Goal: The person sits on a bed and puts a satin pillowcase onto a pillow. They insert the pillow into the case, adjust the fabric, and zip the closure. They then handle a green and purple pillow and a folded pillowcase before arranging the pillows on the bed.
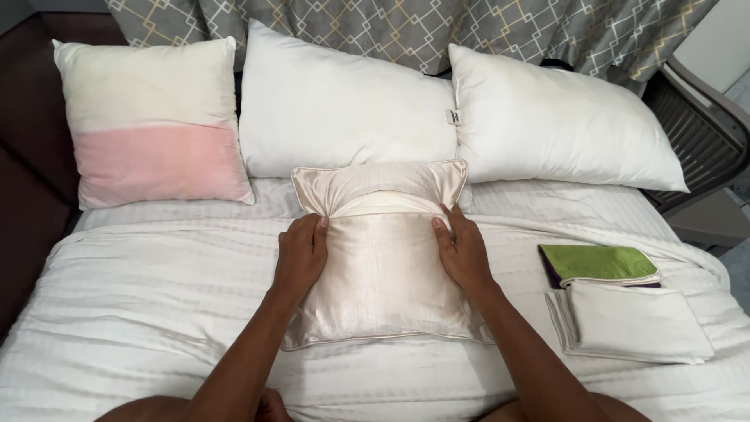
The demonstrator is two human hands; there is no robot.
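Note:
A small cushion in a shiny beige satin cover (380, 266) lies on the white bed in front of me. The cover's far end is open, and a cream insert (380, 205) shows in the gap. My left hand (301, 254) grips the cover's opening edge on the left side. My right hand (462, 252) grips the same edge on the right. Both hands rest on top of the cushion, fingers curled over the fabric.
A pink-and-cream pillow (152, 125) and two white pillows (344, 105) (555, 125) lean against a patterned grey fabric (406, 27). Folded covers, green (598, 262) and white (629, 322), lie at the right of the striped duvet (141, 312). A dark chair (699, 141) stands beside the bed.

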